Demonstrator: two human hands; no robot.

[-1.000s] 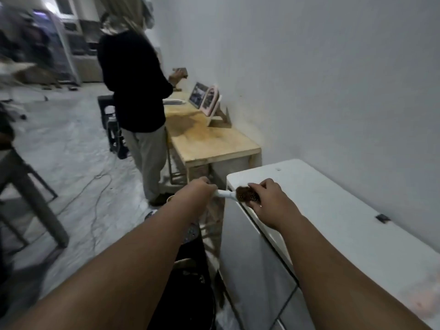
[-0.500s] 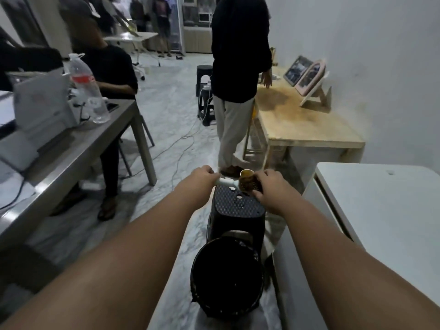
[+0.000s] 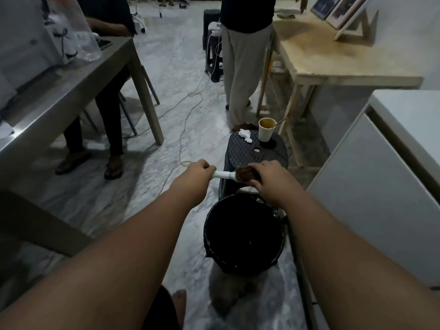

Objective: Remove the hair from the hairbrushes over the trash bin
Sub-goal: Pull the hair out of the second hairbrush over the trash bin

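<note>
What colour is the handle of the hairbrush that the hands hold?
White. The hairbrush handle shows best in the head view.

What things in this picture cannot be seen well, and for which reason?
Head view only.
Trash bin: inside too dark to show contents.
Hairbrush: right hand covers part of its head; left hand hides the handle end.
Picture frames on wooden table: cut by top edge.
</note>
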